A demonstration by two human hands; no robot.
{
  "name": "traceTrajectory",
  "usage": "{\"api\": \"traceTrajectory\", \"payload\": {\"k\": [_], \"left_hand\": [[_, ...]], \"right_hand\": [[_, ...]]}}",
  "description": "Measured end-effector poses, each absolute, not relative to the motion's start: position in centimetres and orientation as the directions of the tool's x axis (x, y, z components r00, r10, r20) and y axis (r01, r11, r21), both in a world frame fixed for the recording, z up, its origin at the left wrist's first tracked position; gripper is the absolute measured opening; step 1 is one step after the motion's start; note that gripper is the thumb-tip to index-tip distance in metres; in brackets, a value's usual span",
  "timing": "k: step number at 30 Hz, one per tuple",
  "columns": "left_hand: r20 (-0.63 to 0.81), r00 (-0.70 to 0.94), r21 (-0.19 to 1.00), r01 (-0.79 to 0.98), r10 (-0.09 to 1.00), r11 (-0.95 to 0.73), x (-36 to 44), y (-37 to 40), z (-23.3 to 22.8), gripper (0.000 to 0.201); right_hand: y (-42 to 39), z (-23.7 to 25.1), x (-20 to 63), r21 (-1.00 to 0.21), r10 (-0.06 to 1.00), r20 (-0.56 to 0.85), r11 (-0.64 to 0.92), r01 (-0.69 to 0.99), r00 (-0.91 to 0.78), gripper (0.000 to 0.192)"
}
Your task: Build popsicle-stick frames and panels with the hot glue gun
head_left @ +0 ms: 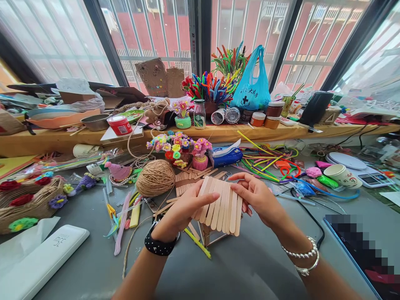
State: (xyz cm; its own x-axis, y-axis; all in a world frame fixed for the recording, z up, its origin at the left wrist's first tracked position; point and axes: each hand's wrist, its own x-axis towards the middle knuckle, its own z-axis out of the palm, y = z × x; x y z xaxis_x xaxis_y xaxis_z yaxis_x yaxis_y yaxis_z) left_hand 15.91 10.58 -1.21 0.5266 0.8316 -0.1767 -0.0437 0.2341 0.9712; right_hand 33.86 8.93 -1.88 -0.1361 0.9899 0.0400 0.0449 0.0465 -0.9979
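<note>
Pale wooden sticks, laid side by side, make up a slatted panel (221, 206) just below the centre of the frame. One could work loose if the two thumbs press unevenly or the hands pull apart; whatever bonds them is hidden. A small stick frame (205, 234) shows beneath, and pushing down might skew it; whether it is joined to the panel, I cannot tell. The twine ball (155, 178), up and to the left, might roll if nudged. The left hand (187, 205) grasps the panel's left side, thumb across its upper face; the right hand (254, 192) pinches the upper right edge. Between them the panel tilts, its lower ends clear of both hands.
</note>
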Motion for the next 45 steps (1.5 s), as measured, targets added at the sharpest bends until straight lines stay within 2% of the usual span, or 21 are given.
{"api": "traceTrajectory", "payload": {"k": [11,23,32,35,38,41,45], "left_hand": [[-0.134,0.557,0.984,-0.023,0.819,0.177,16.0,10.5,-1.2,0.054],[-0.154,0.561,0.979,-0.025,0.813,0.203,15.9,10.7,-1.3,0.053],[-0.171,0.515,0.983,0.029,0.840,0.182,16.1,10.7,-1.2,0.057],[-0.128,0.454,0.992,0.047,0.882,0.119,16.1,10.6,-1.2,0.074],[-0.057,0.380,0.988,0.153,0.923,-0.002,16.2,10.4,-1.2,0.089],[0.022,0.326,0.957,0.265,0.945,-0.114,16.3,9.9,-1.1,0.094],[0.070,0.321,0.920,0.344,0.945,-0.185,16.5,9.6,-0.8,0.099]], "right_hand": [[8.9,-2.0,33.5,-0.999,0.993,0.028,0.030,0.013,-0.113,0.027],[8.9,-1.8,33.7,-1.000,0.984,0.003,0.005,0.011,-0.180,0.032],[8.9,-2.0,33.7,-0.999,0.988,0.022,0.017,-0.034,-0.154,0.032],[8.9,-2.1,33.5,-0.998,0.991,0.027,0.021,-0.051,-0.131,0.033],[8.9,-2.2,33.4,-0.998,0.994,0.029,0.023,-0.056,-0.106,0.033],[8.9,-2.2,33.3,-0.998,0.996,0.032,0.028,-0.052,-0.079,0.033],[8.9,-2.3,33.3,-0.998,0.997,0.045,0.043,-0.043,-0.055,0.033]]}}
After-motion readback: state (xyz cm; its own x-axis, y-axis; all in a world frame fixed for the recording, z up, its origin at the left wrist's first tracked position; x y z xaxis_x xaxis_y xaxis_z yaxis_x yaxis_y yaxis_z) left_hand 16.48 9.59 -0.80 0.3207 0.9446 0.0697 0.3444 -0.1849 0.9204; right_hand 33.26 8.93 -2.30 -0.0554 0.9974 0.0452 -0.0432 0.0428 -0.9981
